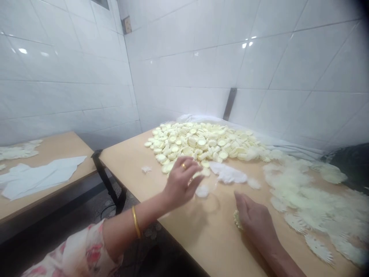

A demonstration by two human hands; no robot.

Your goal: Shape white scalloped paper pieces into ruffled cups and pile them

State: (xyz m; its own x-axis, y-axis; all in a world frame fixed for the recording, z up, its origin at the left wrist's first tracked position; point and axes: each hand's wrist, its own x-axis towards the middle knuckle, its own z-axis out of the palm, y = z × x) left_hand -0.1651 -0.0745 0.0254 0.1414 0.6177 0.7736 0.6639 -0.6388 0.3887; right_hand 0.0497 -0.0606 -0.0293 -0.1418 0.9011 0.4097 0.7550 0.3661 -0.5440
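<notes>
At left, hovering at the near side of the pile of fluted pale-yellow cups with the left hand loosely curled, thumb apart, seemingly holding nothing. Farther right, over the near counter, gripping a frilled pale-yellow piece in the right hand. Could crush its pleats through over-tight squeezing. Shows frilled edge leftward, visible long axis running roughly far to near, otherwise hidden.

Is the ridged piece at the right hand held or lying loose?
Held, it seems: the right hand curls around the ridged piece; only its edge shows.
</notes>
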